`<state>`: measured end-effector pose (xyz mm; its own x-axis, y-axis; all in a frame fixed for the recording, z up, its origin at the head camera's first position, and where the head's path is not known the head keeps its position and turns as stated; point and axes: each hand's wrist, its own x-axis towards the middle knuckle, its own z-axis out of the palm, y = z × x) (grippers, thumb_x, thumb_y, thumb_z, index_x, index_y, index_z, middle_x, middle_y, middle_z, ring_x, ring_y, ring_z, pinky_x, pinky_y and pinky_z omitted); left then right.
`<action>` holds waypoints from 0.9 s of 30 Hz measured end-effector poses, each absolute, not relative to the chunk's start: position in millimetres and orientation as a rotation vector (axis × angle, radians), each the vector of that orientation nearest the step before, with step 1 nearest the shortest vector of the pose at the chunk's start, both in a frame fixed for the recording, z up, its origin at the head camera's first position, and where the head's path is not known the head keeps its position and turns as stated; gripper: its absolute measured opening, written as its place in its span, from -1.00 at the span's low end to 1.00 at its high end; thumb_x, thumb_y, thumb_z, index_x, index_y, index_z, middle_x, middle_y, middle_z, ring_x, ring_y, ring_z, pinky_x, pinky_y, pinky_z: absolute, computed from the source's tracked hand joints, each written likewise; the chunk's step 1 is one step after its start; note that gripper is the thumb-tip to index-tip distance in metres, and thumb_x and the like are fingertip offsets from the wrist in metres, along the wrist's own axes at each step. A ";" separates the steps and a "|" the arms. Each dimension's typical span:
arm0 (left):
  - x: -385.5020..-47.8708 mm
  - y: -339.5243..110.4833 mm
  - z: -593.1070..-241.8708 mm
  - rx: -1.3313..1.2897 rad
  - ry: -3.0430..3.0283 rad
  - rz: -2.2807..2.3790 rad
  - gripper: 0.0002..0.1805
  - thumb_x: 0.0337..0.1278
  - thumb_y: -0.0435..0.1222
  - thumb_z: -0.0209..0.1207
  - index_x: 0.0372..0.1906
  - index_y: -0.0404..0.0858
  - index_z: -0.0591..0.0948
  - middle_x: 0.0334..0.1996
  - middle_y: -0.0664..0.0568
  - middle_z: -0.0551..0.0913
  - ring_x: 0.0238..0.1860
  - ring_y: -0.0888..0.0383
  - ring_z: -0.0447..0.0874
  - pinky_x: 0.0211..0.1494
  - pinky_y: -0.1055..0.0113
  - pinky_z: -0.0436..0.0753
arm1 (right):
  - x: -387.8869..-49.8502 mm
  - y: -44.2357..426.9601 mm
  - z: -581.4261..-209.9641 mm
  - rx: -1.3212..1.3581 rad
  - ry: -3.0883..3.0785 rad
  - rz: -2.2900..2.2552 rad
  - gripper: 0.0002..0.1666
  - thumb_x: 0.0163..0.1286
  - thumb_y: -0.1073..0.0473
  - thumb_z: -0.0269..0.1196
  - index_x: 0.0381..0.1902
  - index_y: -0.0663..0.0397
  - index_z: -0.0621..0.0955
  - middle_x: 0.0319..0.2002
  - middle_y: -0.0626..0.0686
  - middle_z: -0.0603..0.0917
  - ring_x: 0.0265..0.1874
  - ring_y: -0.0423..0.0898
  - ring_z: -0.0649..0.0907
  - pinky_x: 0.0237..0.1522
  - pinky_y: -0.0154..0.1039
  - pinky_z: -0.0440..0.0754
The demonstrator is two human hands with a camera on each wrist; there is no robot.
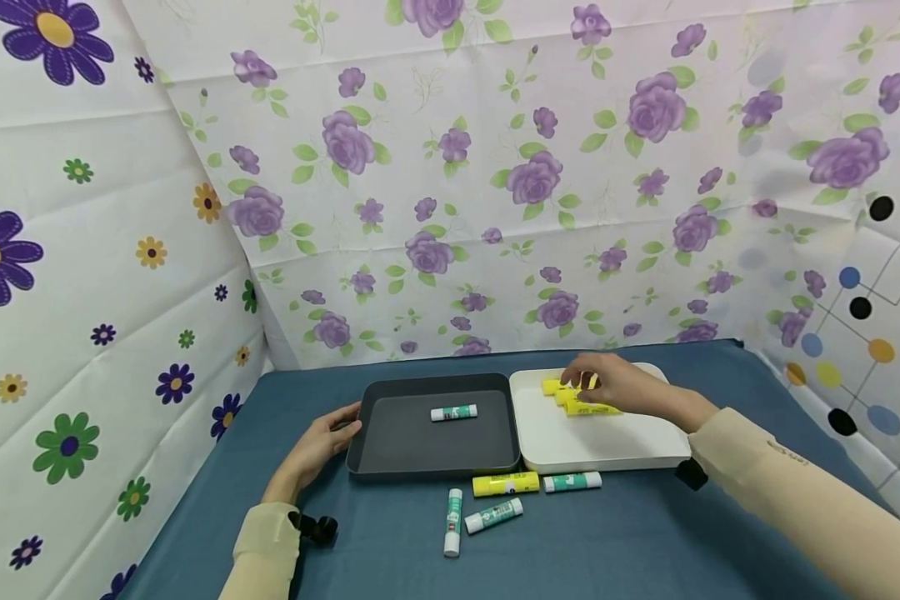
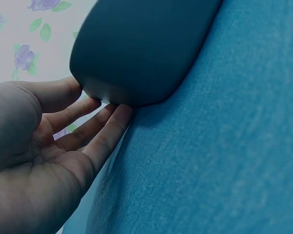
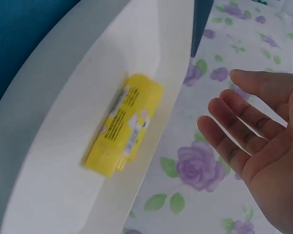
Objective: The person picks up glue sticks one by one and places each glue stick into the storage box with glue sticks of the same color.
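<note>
My left hand (image 1: 321,446) is at the left side of a dark grey tray (image 1: 375,462); its fingertips and thumb touch the tray's outer wall, clear in the left wrist view. A green-and-white glue stick (image 1: 453,412) lies in that tray. Over the back of the white tray (image 1: 570,454) hovers my right hand (image 1: 615,383), fingers loosely bent. Beneath it several yellow glue sticks (image 1: 592,407) lie side by side, partly hidden by the hand in the head view. The right wrist view shows the yellow glue sticks (image 3: 124,126) apart from the hand (image 3: 263,131), which holds nothing.
In front of the trays lie a yellow glue stick (image 1: 506,484) and three green-and-white ones, including an upright-pointing glue stick (image 1: 453,522). The trays stand edge to edge on a blue cloth (image 1: 390,550). Flower-patterned sheets (image 1: 435,300) hang behind and at the sides.
</note>
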<state>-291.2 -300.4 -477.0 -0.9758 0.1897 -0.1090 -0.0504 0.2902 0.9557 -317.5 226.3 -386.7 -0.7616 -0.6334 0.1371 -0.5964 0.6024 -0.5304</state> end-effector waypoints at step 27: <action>-289.6 -301.1 -476.2 0.143 2.345 1.752 -0.37 0.67 -0.24 0.01 0.66 -0.27 0.16 0.50 -0.29 0.26 0.52 -0.25 0.26 0.56 -0.20 0.29 | -267.8 185.8 -388.4 -1.086 2.446 -1.224 -0.69 0.50 0.26 0.34 0.15 -0.04 0.67 0.07 0.19 0.67 0.00 0.08 0.71 0.04 -0.12 0.75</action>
<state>-289.6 -301.1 -476.2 -0.9731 0.2026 -0.1099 -0.0479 0.2884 0.9563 -267.8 185.8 -388.4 -0.7105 -0.6896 0.1400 -0.5254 0.3875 -0.7575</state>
